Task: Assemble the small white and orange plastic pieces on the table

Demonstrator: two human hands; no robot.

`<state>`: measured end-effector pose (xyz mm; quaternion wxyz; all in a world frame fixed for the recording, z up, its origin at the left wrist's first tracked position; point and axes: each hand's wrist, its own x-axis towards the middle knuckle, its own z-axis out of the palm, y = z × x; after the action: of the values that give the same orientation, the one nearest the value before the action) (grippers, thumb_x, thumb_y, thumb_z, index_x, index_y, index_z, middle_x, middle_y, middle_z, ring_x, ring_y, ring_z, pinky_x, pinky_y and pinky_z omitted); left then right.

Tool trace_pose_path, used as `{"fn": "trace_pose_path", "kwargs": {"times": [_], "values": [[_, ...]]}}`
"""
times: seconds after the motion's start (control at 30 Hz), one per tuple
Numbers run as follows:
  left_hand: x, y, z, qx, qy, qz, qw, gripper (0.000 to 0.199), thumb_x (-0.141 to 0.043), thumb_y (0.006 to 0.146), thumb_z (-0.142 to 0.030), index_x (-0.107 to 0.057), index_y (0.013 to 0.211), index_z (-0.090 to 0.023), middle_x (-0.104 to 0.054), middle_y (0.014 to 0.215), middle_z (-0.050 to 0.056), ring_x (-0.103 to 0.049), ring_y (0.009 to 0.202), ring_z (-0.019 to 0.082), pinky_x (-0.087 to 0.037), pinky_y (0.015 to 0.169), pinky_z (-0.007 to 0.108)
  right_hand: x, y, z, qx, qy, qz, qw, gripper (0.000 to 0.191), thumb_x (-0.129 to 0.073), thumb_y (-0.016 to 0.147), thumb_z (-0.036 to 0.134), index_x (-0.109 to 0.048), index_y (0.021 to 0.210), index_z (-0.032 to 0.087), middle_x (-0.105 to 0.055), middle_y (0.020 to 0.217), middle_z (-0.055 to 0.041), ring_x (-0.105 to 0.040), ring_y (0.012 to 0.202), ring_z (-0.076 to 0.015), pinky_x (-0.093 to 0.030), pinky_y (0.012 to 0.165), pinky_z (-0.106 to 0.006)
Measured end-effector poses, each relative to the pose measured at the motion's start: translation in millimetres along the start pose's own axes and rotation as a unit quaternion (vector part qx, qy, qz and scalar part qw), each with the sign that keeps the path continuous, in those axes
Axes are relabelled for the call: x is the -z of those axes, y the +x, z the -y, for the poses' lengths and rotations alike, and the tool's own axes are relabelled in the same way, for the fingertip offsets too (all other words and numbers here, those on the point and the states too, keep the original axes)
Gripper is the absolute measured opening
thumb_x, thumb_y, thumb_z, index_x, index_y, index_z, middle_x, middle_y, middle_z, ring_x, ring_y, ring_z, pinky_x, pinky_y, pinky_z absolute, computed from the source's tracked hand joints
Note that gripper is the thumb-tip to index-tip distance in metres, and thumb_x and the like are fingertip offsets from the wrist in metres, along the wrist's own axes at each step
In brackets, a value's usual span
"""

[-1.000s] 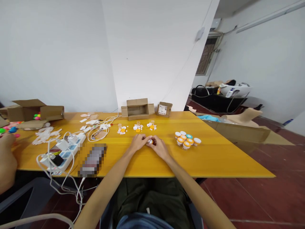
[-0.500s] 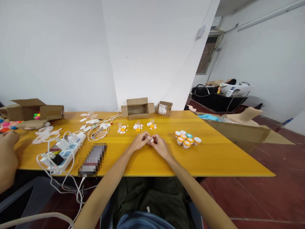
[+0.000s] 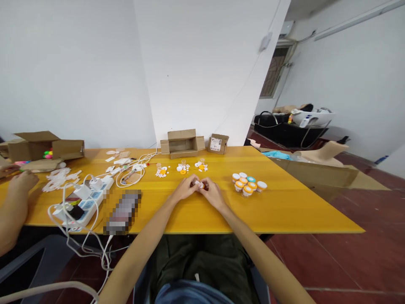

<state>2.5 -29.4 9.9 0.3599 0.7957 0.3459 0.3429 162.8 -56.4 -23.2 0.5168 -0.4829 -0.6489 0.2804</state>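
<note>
The left hand (image 3: 185, 188) and right hand (image 3: 212, 193) pinch a small white thing (image 3: 199, 184) (it's mostly hidden) mid-frame, fingers curled nearly closed. Lidded cups (image 3: 247, 190) sit right of center.

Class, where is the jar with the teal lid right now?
The small jar with the teal lid sits in the head view, right of the right hand, among orange-lidded jars.

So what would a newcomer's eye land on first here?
Probably the left hand and right hand, meeting mid-picture around a small, partly hidden white object. Then the cluster of orange-, white- and teal-lidded jars to their right, and the white power strip amid white cables on the left.
</note>
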Motion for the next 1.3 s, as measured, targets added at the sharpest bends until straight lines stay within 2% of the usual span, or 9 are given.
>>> {"fn": "trace_pose_path", "kwargs": {"times": [0.23,0.43,0.6,0.8,0.9,1.07,1.13,1.3], "values": [[-0.7,4.3,4.2,0.028,0.056,-0.044,0.997,0.041,-0.057,0.087,-0.057,-0.057,0.072,-0.019,-0.054,0.061,-0.004,-0.049,0.064,0.014,-0.037,0.062,0.026,-1.1,0.7,-3.0,-0.005,0.016,0.0,1.0,0.021,-0.071,0.071,0.037,-0.06,0.083,0.024,-0.073,0.081,-0.0005,-0.066,0.072,-0.0197,-0.053,0.07,-0.033],[0.6,5.4,1.1,0.044,0.098,-0.111,0.988,0.051,-0.052,0.089,-0.059,-0.048,0.058,-0.02,-0.045,0.054,-0.005,-0.041,0.058,0.012,-0.031,0.058,0.026,-2.0,1.1,-7.9,-0.014,-0.003,-0.014,1.0,0.02,-0.071,0.069,0.031,-0.058,0.082,0.024,-0.071,0.078,0.001,-0.065,0.071,-0.0204,-0.052,0.07,-0.034],[2.0,5.4,-3.7,0.044,0.072,-0.158,0.984,0.04,-0.054,0.089,-0.051,-0.052,0.064,-0.02,-0.05,0.057,-0.005,-0.045,0.058,0.012,-0.035,0.061,0.026,-2.3,2.0,-10.8,-0.018,-0.026,-0.049,0.998,0.019,-0.07,0.069,0.031,-0.058,0.083,0.025,-0.068,0.074,0.0019,-0.064,0.069,-0.0204,-0.053,0.07,-0.035],[6.5,6.1,-2.7,0.047,0.064,-0.21,0.974,0.023,-0.057,0.088,-0.039,-0.055,0.073,-0.021,-0.054,0.061,-0.005,-0.047,0.057,0.012,-0.039,0.062,0.025,-2.9,4.0,-15.1,-0.033,-0.022,-0.104,0.994,0.022,-0.068,0.068,0.029,-0.055,0.085,0.026,-0.071,0.08,-0.0004,-0.067,0.074,-0.0223,-0.054,0.073,-0.037],[6.1,6.2,0.9,0.049,0.093,-0.202,0.974,0.016,-0.061,0.085,-0.036,-0.058,0.079,-0.022,-0.053,0.061,-0.006,-0.048,0.058,0.013,-0.04,0.063,0.025,-3.9,4.4,-16.2,-0.032,-0.021,-0.117,0.992,0.022,-0.066,0.069,0.029,-0.055,0.087,0.026,-0.071,0.081,-0.0003,-0.067,0.076,-0.0227,-0.055,0.076,-0.038],[2.8,6.7,8.2,0.036,0.146,-0.125,0.981,0.006,-0.067,0.08,-0.025,-0.063,0.082,-0.022,-0.057,0.066,-0.004,-0.052,0.063,0.014,-0.044,0.067,0.026,-3.4,4.4,-15.4,-0.034,-0.033,-0.115,0.992,0.021,-0.065,0.068,0.027,-0.055,0.086,0.026,-0.071,0.08,-0.0005,-0.067,0.074,-0.0228,-0.055,0.075,-0.038],[2.0,7.1,11.7,0.027,0.16,-0.111,0.981,0.004,-0.067,0.081,-0.024,-0.064,0.084,-0.021,-0.059,0.069,-0.003,-0.054,0.066,0.015,-0.045,0.069,0.027,-3.0,4.4,-14.9,-0.034,-0.036,-0.112,0.993,0.02,-0.066,0.068,0.026,-0.055,0.086,0.026,-0.071,0.08,-0.0003,-0.067,0.074,-0.0226,-0.055,0.075,-0.038],[1.9,8.2,21.3,0.022,0.158,-0.098,0.982,0.016,-0.063,0.085,-0.023,-0.066,0.101,-0.022,-0.062,0.069,-0.002,-0.06,0.07,0.017,-0.048,0.073,0.029,-3.4,4.1,-13.8,-0.029,-0.029,-0.094,0.995,0.02,-0.068,0.067,0.024,-0.058,0.084,0.026,-0.072,0.081,0.0,-0.067,0.072,-0.0215,-0.056,0.074,-0.037]]}}
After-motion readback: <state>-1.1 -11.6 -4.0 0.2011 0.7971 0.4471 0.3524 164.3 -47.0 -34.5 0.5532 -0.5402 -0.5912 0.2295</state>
